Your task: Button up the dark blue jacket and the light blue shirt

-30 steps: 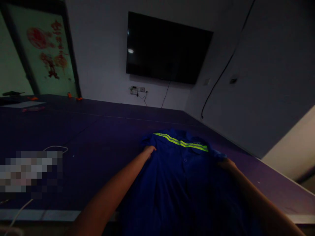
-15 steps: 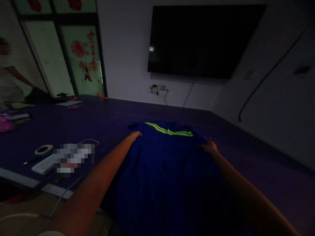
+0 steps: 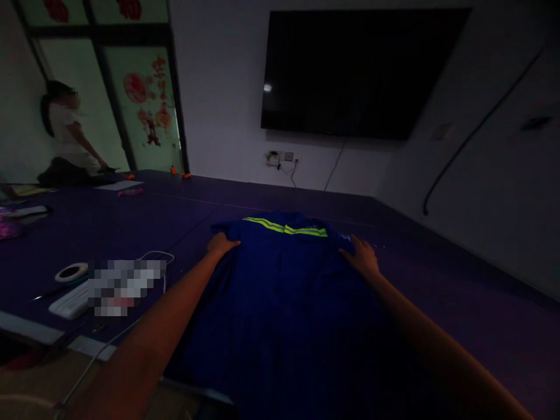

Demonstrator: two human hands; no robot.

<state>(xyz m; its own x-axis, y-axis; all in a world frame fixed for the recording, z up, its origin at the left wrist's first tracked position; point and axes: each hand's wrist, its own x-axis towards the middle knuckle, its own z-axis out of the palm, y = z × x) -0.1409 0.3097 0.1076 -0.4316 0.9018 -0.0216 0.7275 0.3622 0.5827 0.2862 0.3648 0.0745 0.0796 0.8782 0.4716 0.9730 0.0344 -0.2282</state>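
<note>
A blue work shirt with a yellow-green reflective stripe across its far end lies spread on a dark purple table, its near part hanging over the front edge. My left hand grips the fabric at the shirt's far left corner. My right hand lies flat on the far right corner, fingers spread. Both arms stretch out over the shirt.
A roll of tape, a white power strip and a white cable lie on the table to the left. Another person stands at the far left by a window. A dark screen hangs on the wall.
The shirt's far end has shifted slightly left. My right hand went from pinching the right corner to lying flat on it. A person has come into view at the far left.
</note>
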